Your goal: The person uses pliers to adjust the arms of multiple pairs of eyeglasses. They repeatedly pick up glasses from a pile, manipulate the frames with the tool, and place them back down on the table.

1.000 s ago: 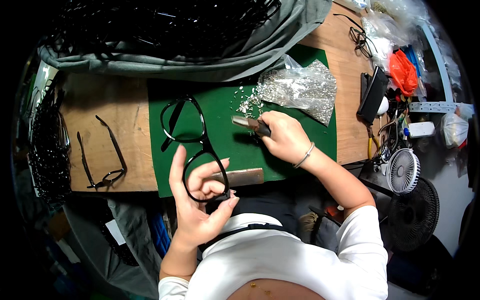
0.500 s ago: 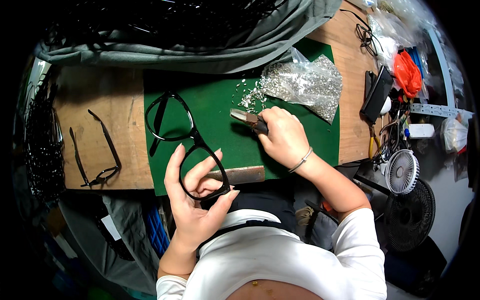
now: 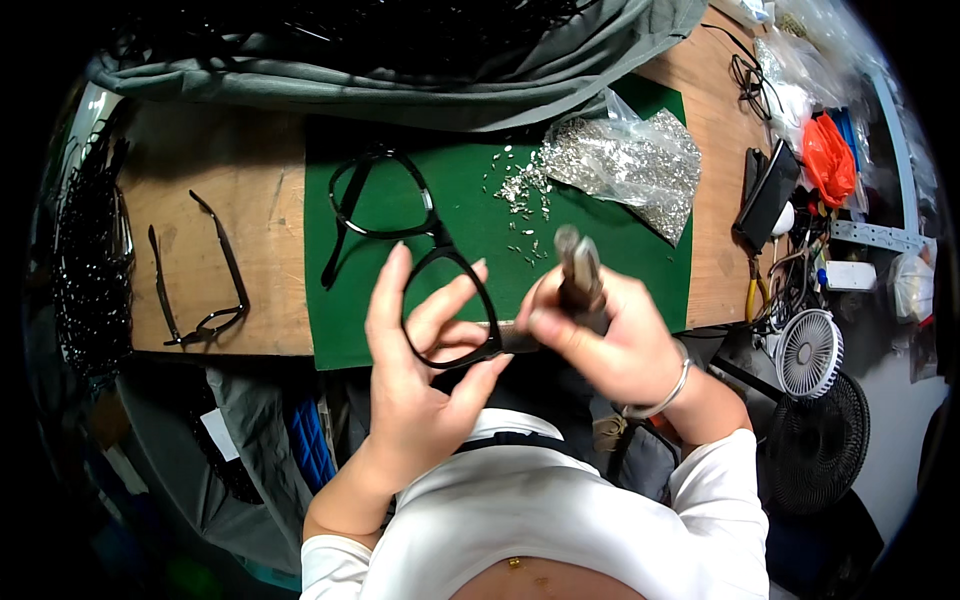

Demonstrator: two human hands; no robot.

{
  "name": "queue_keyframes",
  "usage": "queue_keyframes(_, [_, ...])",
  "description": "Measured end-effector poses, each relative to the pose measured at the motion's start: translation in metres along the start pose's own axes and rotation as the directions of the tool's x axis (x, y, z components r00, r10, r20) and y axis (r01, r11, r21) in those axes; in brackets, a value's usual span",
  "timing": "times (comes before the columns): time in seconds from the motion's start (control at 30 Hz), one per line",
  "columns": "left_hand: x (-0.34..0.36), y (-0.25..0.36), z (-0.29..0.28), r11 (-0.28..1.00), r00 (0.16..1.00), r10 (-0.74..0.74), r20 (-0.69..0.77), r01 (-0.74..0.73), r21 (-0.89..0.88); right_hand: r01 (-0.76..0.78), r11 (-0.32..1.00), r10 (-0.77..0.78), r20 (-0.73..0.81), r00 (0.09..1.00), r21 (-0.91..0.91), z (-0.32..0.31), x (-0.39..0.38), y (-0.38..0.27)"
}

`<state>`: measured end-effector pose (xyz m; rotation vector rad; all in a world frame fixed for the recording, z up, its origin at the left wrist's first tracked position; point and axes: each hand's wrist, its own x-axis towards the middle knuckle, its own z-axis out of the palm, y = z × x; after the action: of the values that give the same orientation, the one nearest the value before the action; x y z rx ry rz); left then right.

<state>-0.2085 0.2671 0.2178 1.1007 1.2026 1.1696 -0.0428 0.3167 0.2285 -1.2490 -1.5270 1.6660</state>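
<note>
My left hand (image 3: 420, 380) grips a large black glasses frame (image 3: 436, 228) by its lower rim; the other rim and a folded arm reach over the green mat (image 3: 605, 280). My right hand (image 3: 625, 345) is closed on pliers (image 3: 582, 265), slightly blurred, their metal jaws tilted upward, just right of the frame. Beyond them lie scattered small silver pieces (image 3: 525, 185) beside a clear plastic bag (image 3: 665, 175) full of similar pieces. Partly hidden by my hands is a metal strip (image 3: 513, 338) at the mat's front edge.
Another black glasses frame (image 3: 235, 310) lies on wood at left. Black frames fill a grey cloth bundle (image 3: 400, 95) behind and hang at far left (image 3: 90, 250). At right are a black phone (image 3: 765, 195), yellow-handled pliers (image 3: 752, 290), cables, red bag (image 3: 830, 160) and two fans (image 3: 805, 355).
My right hand has turned and moved toward me and the left hand, pointing the pliers' jaws upward. My left hand has risen slightly with the frame.
</note>
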Motion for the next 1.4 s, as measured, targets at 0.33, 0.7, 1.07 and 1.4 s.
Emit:
queue_keyframes(0.33, [-0.007, -0.002, 0.014, 0.981, 0.992, 0.113, -0.055, -0.102, 0.167, -0.106, 0.913, 0.087, 0.065, 0.994, 0.395, 0.02, -0.007, 0.005])
queue_keyframes(0.7, [-0.002, 0.003, 0.012, 0.998, 0.997, 0.061, 0.05, -0.061, 0.002, -0.233, 0.903, 0.156, 0.232, 0.96, 0.361, 0.01, -0.004, 0.006])
queue_keyframes(1.07, [0.001, 0.027, -0.009, 0.919, 0.977, -0.136, 0.166, 0.187, -0.347, -0.424, 0.799, 0.245, 0.413, 0.877, 0.428, 0.011, 0.003, -0.019])
queue_keyframes(1.4, [-0.004, 0.032, -0.036, 0.907, 0.952, -0.159, 0.261, 0.246, -0.343, -0.073, 0.979, 0.157, 0.478, 0.864, -0.19, -0.01, -0.016, -0.014])
